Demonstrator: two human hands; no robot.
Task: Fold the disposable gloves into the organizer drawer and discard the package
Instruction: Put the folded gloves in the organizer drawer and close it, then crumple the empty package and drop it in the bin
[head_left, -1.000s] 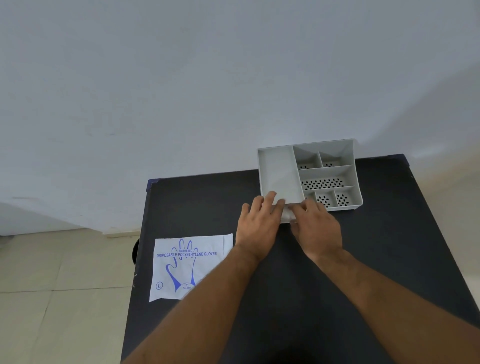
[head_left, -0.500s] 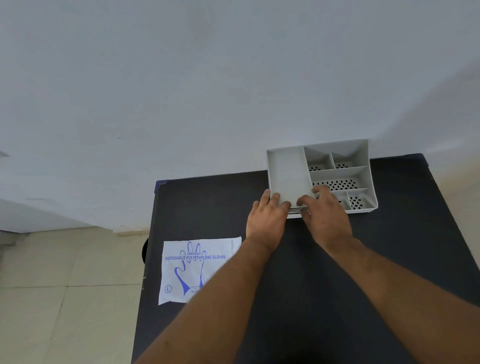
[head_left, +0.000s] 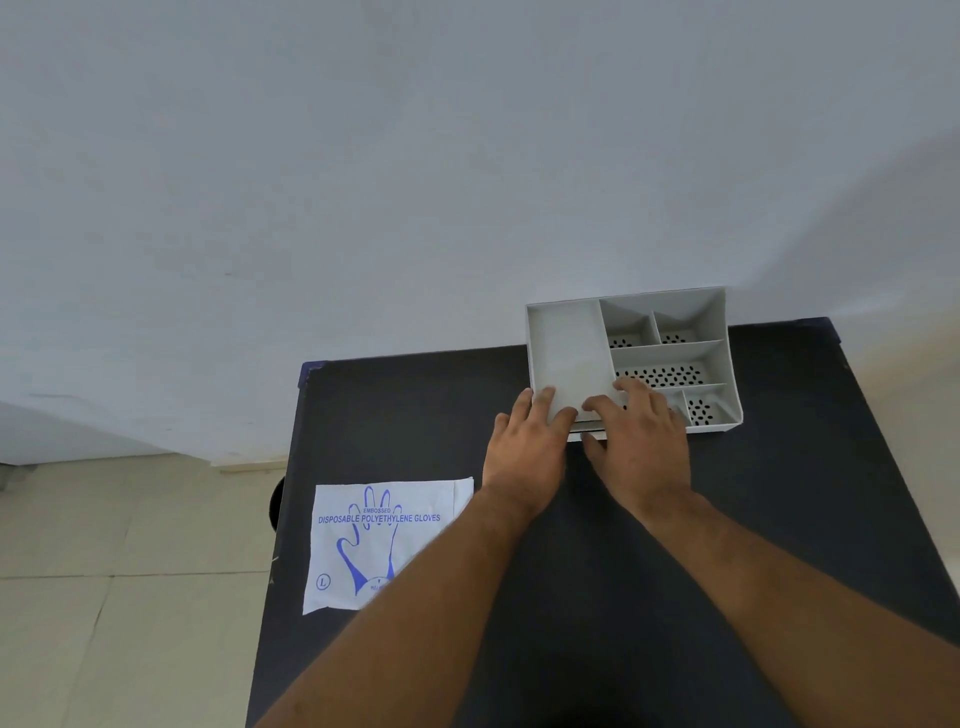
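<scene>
A grey organizer drawer (head_left: 719, 332) with several compartments stands at the table's far edge against the wall. Both my hands are at its near left corner. My left hand (head_left: 527, 452) lies flat, its fingertips over the front rim of the large left compartment. My right hand (head_left: 641, 447) reaches in beside it, with its thumb under a pale folded strip, the disposable gloves (head_left: 584, 427), at the rim. Most of the gloves are hidden under my fingers. The white glove package (head_left: 384, 535) with blue print lies flat at the table's left edge.
The black table (head_left: 779, 519) fills the lower right and its left edge drops to a tiled floor (head_left: 130, 571). A plain wall rises right behind the drawer. The smaller compartments on the right have perforated bottoms.
Both hands moved forward from the table in front of the drawer onto its front rim, and the pale folded gloves went with them into the large compartment. The package has not moved.
</scene>
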